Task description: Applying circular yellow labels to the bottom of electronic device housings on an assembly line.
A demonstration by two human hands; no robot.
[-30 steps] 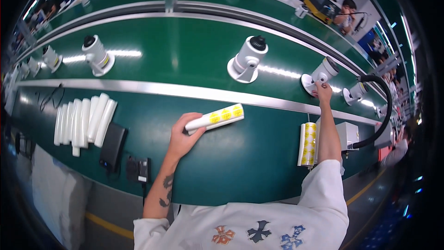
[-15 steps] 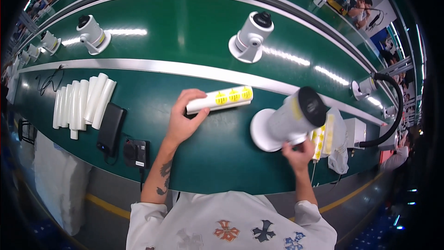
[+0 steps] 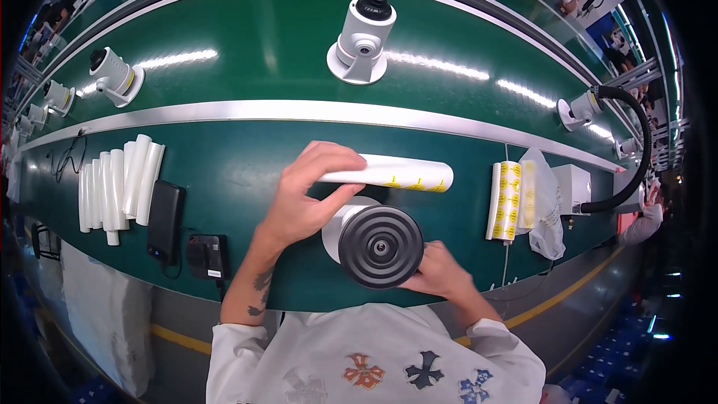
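Note:
My left hand (image 3: 308, 196) grips a white rolled strip of yellow stickers (image 3: 396, 173), holding it level over the green bench. My right hand (image 3: 441, 273) holds a white security camera (image 3: 372, 240) close to my chest, its round black base turned toward me. The sticker roll lies just above the camera body, and my left fingers touch both.
A green conveyor belt (image 3: 247, 60) carries more white cameras, one at centre (image 3: 363, 39), one at left (image 3: 114, 76), one at right (image 3: 580, 110). White rolls (image 3: 118, 183), a black device (image 3: 164, 221) and a black adapter (image 3: 206, 256) lie left. Sticker strips (image 3: 505, 200), a plastic bag (image 3: 544, 202) and a white box (image 3: 574, 188) lie right.
My right hand took a camera off the belt at the right and brought it in front of my chest, base toward me. My left hand kept the sticker roll and moved over the camera.

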